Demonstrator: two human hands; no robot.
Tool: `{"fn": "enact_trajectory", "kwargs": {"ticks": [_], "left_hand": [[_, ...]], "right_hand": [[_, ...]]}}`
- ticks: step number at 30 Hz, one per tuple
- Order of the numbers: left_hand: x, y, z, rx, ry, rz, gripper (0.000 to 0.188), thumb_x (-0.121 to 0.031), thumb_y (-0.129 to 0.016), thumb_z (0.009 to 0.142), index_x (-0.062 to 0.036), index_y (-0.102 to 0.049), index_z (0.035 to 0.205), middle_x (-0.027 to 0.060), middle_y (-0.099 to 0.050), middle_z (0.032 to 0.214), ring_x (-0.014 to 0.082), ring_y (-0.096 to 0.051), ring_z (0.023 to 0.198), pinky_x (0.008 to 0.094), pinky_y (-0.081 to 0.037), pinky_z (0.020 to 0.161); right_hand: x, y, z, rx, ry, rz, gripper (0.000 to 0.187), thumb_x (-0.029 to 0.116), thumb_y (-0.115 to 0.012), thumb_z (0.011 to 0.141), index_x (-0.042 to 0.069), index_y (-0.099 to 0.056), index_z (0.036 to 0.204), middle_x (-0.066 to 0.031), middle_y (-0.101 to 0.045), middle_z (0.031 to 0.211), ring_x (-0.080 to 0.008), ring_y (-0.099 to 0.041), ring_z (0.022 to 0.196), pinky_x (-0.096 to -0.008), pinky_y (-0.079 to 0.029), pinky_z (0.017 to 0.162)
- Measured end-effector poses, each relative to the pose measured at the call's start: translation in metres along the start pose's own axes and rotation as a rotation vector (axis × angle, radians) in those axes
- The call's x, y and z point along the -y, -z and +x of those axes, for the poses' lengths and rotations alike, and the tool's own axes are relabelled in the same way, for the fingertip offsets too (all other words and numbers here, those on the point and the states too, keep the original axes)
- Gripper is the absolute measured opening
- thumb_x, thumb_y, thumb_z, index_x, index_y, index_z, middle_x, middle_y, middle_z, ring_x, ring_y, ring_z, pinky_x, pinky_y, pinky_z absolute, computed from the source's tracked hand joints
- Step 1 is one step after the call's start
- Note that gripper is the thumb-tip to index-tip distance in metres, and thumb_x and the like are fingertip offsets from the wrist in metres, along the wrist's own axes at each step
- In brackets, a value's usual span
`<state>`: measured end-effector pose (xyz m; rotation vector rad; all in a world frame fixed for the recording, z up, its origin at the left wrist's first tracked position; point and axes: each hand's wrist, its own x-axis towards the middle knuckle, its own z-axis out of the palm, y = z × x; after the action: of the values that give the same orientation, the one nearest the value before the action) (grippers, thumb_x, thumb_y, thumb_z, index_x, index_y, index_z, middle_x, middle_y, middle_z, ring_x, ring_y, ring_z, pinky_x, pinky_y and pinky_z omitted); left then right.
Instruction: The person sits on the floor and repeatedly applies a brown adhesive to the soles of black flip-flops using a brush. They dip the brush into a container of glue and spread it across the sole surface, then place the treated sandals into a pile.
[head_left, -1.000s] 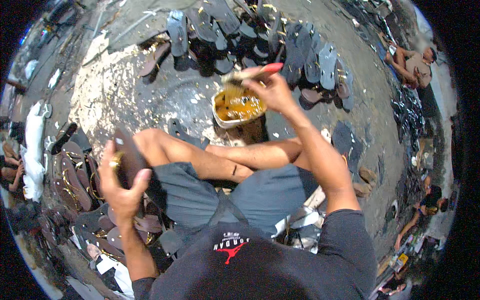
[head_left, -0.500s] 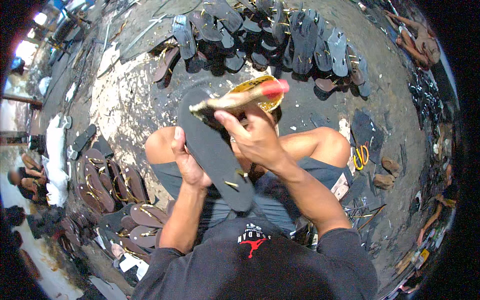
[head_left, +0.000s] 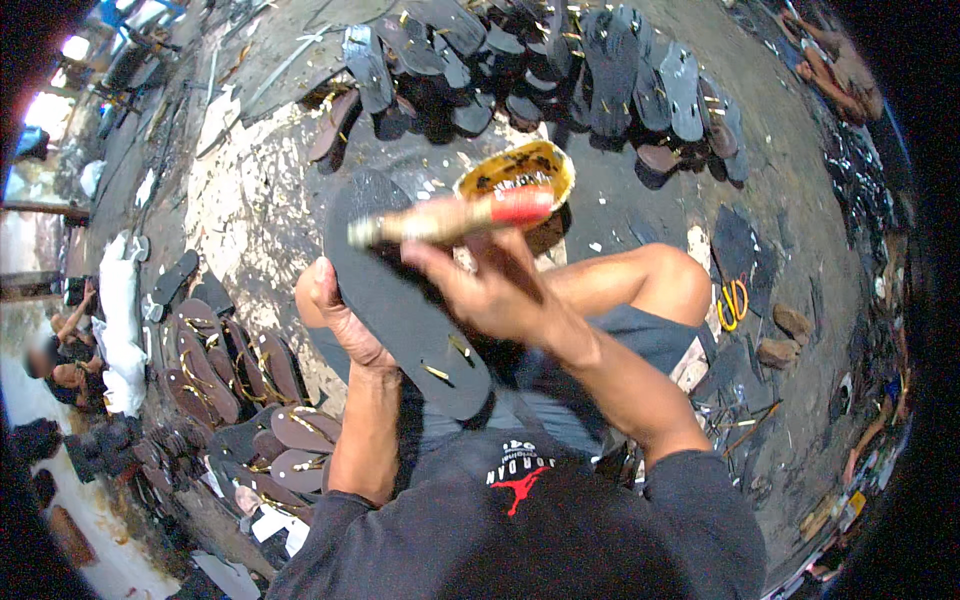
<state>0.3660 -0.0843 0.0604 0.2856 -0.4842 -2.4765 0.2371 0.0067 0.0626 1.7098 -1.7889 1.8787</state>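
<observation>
My left hand (head_left: 350, 325) grips a dark grey flip-flop sole (head_left: 390, 290) by its left edge, holding it tilted above my lap. Small yellow strap ends poke through the sole close to me, and its far end looks shiny, as if wet. In my right hand (head_left: 490, 285) is a brush (head_left: 450, 218) with a pale wooden handle and a red part on its right end. The brush's left tip is smeared by motion over the sole's upper half. Just beyond the brush stands a yellow-lined container (head_left: 518, 165) with dark smears inside.
Rows of dark soles (head_left: 610, 85) lie along the far side. Brown flip-flops (head_left: 205, 360) are grouped at the left. To the right are yellow-handled scissors (head_left: 732, 303) and brownish stones (head_left: 785, 338). Another person (head_left: 75, 355) sits at the far left.
The brush and my right hand have moved left and slightly down across the sole. The sole has shifted left, and its far end now looks shinier. More of the container shows.
</observation>
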Motion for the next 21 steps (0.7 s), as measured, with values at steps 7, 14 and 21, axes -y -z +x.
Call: {"fn": "enact_trajectory", "kwargs": {"ticks": [7, 14, 21], "left_hand": [[0.012, 0.004, -0.024, -0.063, 0.104, 0.039, 0.074, -0.064, -0.049, 0.093, -0.0039, -0.049, 0.137, 0.0163, -0.059, 0.130, 0.0273, -0.063, 0.109, 0.0423, -0.052, 0.095], [0.023, 0.037, -0.100, -0.132, 0.158, 0.563, 0.085, -0.072, -0.052, 0.089, -0.0012, -0.046, 0.135, 0.0167, -0.065, 0.114, 0.0237, -0.067, 0.095, 0.0360, -0.058, 0.080], [-0.003, 0.000, 0.023, -0.186, -0.185, 0.197, 0.060, -0.057, -0.046, 0.100, -0.0060, -0.053, 0.130, 0.0070, -0.067, 0.104, 0.0212, -0.065, 0.090, 0.0369, -0.056, 0.081]], "right_hand": [[-0.040, 0.021, 0.038, -0.064, -0.156, 0.115, 0.025, 0.010, -0.072, 0.090, 0.006, -0.065, 0.113, -0.0078, -0.068, 0.101, -0.0235, -0.066, 0.095, -0.0339, -0.051, 0.088], [-0.018, 0.066, 0.027, -0.354, -0.609, 0.412, 0.033, 0.020, -0.068, 0.097, -0.001, -0.059, 0.121, -0.0053, -0.068, 0.111, -0.0104, -0.062, 0.100, -0.0270, -0.049, 0.092], [0.007, -0.014, -0.040, -0.002, -0.203, 0.139, 0.024, 0.014, -0.067, 0.095, -0.001, -0.065, 0.113, -0.0060, -0.066, 0.110, -0.0163, -0.062, 0.099, -0.0342, -0.051, 0.088]]}}
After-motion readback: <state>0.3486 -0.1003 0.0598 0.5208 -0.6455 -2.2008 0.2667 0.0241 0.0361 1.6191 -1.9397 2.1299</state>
